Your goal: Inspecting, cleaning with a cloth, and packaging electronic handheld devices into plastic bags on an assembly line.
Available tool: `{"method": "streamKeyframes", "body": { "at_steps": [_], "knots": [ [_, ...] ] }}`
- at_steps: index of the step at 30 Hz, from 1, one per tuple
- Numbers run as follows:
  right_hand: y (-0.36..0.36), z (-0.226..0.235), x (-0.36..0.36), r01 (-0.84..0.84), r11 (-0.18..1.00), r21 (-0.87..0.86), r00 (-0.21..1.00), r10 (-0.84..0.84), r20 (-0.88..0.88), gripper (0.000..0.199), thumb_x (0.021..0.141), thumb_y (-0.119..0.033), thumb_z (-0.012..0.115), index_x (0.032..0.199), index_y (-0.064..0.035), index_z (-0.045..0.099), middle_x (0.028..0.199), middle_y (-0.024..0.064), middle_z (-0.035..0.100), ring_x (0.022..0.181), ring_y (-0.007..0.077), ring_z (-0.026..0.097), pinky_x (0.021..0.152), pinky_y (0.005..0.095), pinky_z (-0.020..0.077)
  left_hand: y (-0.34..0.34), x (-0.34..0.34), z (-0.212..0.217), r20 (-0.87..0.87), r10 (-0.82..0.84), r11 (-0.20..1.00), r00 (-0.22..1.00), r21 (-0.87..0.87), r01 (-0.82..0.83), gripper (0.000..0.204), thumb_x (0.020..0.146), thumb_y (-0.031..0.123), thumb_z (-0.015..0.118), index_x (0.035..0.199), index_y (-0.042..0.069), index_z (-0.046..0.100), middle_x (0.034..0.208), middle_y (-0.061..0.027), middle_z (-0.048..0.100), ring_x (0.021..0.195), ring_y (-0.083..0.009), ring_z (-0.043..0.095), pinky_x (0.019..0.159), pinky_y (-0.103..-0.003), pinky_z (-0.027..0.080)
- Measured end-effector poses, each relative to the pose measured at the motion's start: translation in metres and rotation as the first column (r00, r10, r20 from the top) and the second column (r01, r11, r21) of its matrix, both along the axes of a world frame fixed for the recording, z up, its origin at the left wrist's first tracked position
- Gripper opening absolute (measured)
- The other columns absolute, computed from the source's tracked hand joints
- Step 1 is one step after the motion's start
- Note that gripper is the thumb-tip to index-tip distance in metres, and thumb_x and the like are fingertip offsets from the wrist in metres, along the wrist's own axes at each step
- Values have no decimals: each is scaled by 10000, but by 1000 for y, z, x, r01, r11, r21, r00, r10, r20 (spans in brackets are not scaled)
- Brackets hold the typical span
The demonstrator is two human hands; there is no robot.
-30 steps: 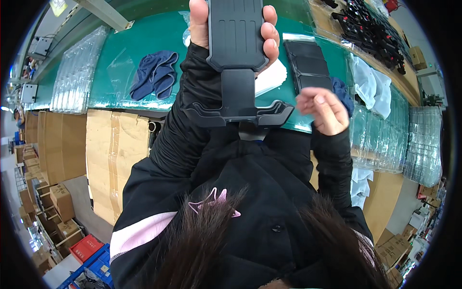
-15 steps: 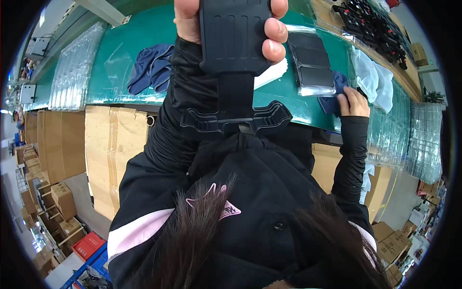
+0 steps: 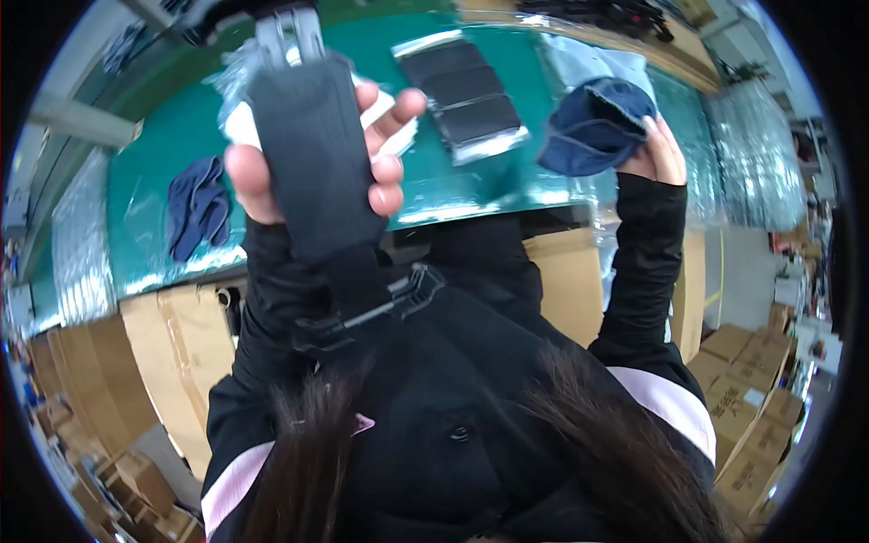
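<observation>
My left hand (image 3: pixel 253 188) is raised near the front of the bench, fingers and thumb wrapped around a long black plastic holder (image 3: pixel 312 145). From its lower end a black bracket with hooked ends (image 3: pixel 412 288) hangs toward my body, and a greyish clip (image 3: pixel 290 38) shows at its upper end. Part of the holder is blurred. Over on the right, my right hand (image 3: pixel 659 156) grips the edge of a dark blue cloth (image 3: pixel 593 131), which is lifted and bunched. Behind the holder, a white stack of paper-like sheets (image 3: pixel 398 136) is partly hidden.
A clear-wrapped pack of black panels (image 3: pixel 466 95) lies mid-bench. Another dark blue cloth (image 3: pixel 197 208) rests at left, and a light blue cloth (image 3: pixel 588 59) at back right. Clear plastic trays (image 3: pixel 81 235) stand far left. Wrapped bundles (image 3: pixel 756 154) are at right; a cardboard box (image 3: pixel 176 362) stands below.
The holder in my left hand has turned over and shifted left. My right hand has lifted the blue cloth off the bench. My view has swung a little.
</observation>
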State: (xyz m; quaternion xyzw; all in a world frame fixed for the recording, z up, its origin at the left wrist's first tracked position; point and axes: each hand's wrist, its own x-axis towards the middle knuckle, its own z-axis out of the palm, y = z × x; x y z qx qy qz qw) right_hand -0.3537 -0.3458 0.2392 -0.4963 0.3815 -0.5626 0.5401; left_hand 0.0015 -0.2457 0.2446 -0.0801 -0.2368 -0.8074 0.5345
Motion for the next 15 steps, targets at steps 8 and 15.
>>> {"method": "streamKeyframes", "body": {
  "at_steps": [8,15],
  "knots": [
    [47,49,95,-405,914,-16,910,401,-110,435,741,23,478,1171,73,438,1156,168,535,1125,213,495,987,337,361,19,-58,11,304,132,969,944,160,-187,900,726,635,606,1296,-16,360,1004,-219,605,832,-248,636,752,-318,525],
    [51,63,85,-383,923,-45,892,356,-279,340,818,-163,616,1088,22,523,992,65,583,852,132,557,797,256,439,27,-32,17,187,283,944,941,121,-308,891,724,602,637,1270,-45,359,942,-218,605,767,-259,620,674,-346,530]
  ]
}}
